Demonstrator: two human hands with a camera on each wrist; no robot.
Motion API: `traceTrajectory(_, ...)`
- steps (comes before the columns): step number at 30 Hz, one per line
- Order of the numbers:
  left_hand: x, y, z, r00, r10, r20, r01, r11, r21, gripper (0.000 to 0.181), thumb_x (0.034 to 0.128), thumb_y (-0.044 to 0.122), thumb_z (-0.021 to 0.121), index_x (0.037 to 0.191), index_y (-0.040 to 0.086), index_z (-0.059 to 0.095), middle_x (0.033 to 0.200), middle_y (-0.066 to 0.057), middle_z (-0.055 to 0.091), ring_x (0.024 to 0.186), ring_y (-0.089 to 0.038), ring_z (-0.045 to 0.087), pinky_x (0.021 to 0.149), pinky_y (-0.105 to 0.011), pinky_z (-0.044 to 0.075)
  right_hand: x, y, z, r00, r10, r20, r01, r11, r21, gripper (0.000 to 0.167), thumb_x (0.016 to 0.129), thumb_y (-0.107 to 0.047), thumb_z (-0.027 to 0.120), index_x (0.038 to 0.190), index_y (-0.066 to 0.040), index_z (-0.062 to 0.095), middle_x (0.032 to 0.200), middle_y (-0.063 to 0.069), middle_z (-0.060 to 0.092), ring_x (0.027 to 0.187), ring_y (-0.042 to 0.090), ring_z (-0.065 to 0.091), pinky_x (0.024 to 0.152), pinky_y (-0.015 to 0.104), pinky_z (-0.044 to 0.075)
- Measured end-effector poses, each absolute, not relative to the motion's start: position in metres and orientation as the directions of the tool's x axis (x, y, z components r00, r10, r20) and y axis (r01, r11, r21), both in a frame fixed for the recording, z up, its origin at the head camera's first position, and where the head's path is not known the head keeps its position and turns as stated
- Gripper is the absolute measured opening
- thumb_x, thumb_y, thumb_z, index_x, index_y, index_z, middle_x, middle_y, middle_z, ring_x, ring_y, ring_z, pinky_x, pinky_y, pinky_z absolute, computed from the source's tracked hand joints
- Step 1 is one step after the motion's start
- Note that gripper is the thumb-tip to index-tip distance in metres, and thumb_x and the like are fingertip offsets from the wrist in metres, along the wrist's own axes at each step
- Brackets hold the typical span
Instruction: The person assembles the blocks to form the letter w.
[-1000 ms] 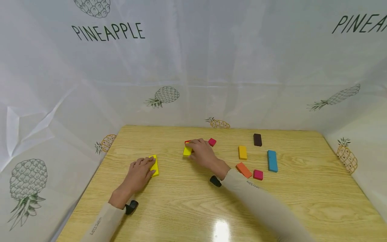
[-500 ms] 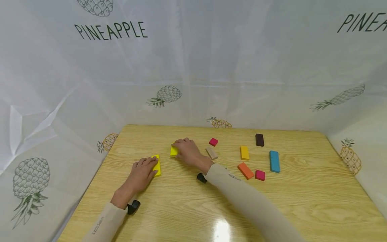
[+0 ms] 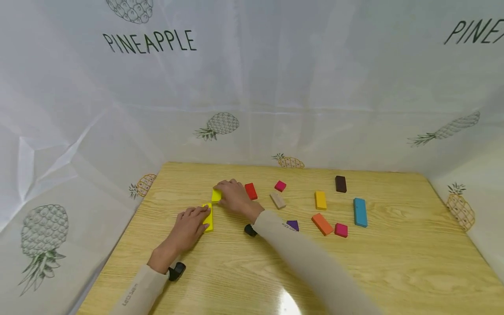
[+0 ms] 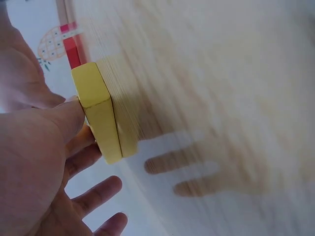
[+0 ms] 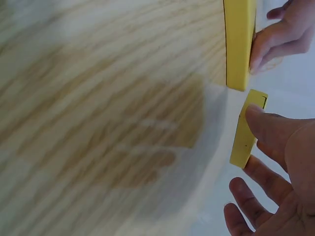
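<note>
Head view: a long yellow block (image 3: 209, 218) is partly covered by the left hand (image 3: 187, 227), whose fingers are laid loosely over its top. Just past that block's far end, a short yellow block (image 3: 216, 195) is gripped by the right hand (image 3: 234, 197), its left part being left exposed beside the fingertips. Near the right hand, a red block (image 3: 250, 191), a beige block (image 3: 278, 200) and a far pink block (image 3: 280, 186) are set out, and a purple block (image 3: 293, 225) is partly hidden by the right sleeve (image 3: 311, 258). Farther right, an amber block (image 3: 320, 200), an orange block (image 3: 322, 224), a near pink block (image 3: 341, 229), a blue block (image 3: 360, 212) and a dark brown block (image 3: 341, 184) are spread over the wooden table (image 3: 232, 271).

Left wrist view: the long yellow block is touched along its upper edge by the thumb and nearest fingers, while two other fingers are held out, relaxed, clear of it.

Right wrist view: the short yellow block is pinched between the thumb, pressed on its near face, and the index finger. It is held just beside the long yellow block's end, slightly angled to it, with a narrow gap between. Whether it is rested on the table cannot be told.
</note>
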State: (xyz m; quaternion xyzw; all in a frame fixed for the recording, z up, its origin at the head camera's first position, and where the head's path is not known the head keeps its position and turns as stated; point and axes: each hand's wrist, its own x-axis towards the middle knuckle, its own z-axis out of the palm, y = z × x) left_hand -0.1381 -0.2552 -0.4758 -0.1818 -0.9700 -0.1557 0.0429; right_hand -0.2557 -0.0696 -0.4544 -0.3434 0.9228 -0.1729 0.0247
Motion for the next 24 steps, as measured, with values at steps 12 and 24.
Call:
traceTrajectory(12, -0.138, -0.254, -0.478, -0.940, 0.325, 0.105, 0.342, 0.894, 0.290, 0.042, 0.1063, 0.015, 0.065, 0.145, -0.001, 0.062, 0.153, -0.017, 0.056, 0.134, -0.045, 0.050, 0.105, -0.069, 0.039, -0.258, -0.095, -0.462, -0.776, -0.628, 0.061, -0.605, 0.713, -0.354, 0.045, 0.103, -0.020, 0.072, 0.148, -0.014, 0.064, 0.151, 0.003, 0.060, 0.131, 0.028, 0.056, 0.111, 0.041, 0.046)
traceTrajectory(24, -0.137, -0.254, -0.475, -0.938, 0.333, 0.099, 0.348, 0.892, 0.290, 0.042, 0.1060, 0.014, 0.065, 0.145, -0.002, 0.061, 0.153, -0.018, 0.056, 0.133, -0.046, 0.051, 0.104, -0.070, 0.039, -0.266, -0.098, -0.465, -0.708, -0.705, -0.037, -0.651, 0.672, -0.354, 0.045, 0.108, -0.024, 0.064, 0.152, -0.016, 0.060, 0.160, 0.004, 0.053, 0.141, 0.031, 0.051, 0.116, 0.042, 0.043)
